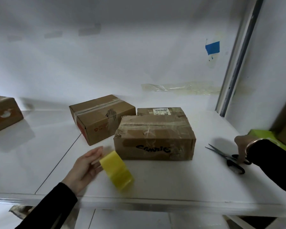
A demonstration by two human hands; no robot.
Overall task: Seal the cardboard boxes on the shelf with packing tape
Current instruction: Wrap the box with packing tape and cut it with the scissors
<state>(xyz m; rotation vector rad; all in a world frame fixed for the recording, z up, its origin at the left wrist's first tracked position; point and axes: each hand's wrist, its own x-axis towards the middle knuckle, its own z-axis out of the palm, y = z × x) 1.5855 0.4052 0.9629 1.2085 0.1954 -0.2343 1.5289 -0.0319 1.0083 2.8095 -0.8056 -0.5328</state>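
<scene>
White shelving is carrying the work here: a white shelf is running left to right in front of a white wall that is bearing a patch of blue tape and strips of clear film.

1. Target position. The front box, marked with black handwriting on its near face, is sitting ahead of the person and between the two hands. Its long axis is running left to right, parallel to the shelf edge, and its top seam is following the same line under old, wrinkled tape. A labelled box is sitting directly behind it, and an angled box is lying to the rear left, near but apart.

2. Left hand. This hand is the nearer one. It is holding the roll of yellow packing tape from the left, thumb above and fingers loosely curved along its side. The roll is blurred and is sitting just beside the front-left corner of the front box.

3. Right hand. This hand is reaching in from the right, well apart from the box, wrist raised and fingers pointing down and closing on the handles of the scissors. Whether the fingers are passing through the loops cannot be told. The blades are lying parted, pointing toward the box.

4. Judgement. The roll is probably needing to travel right and upward to meet the seam's left end.
</scene>
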